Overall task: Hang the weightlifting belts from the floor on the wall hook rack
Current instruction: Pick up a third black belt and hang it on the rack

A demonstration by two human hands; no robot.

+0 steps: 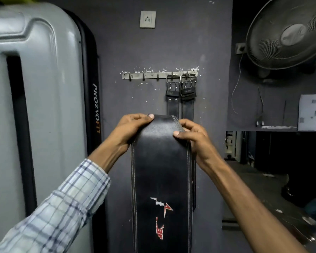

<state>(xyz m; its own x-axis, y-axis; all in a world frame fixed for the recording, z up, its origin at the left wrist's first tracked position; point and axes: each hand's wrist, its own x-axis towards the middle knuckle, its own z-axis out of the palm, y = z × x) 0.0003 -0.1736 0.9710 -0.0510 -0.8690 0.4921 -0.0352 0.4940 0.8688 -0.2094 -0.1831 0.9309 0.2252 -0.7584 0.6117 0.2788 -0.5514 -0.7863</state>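
While both hands, left, right, pinch the black belt, forearms raised below hook rack.

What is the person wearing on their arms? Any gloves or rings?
The left arm has a shirt sleeve in pale blue and white checks with dark blue lines, pushed up so the forearm is bare. The right arm shows no sleeve at all. Both hands, left hand and right hand, are bare: no gloves, rings or watch show.

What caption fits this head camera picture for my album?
Both hands, left hand and right hand, hold a black belt below the hook rack.
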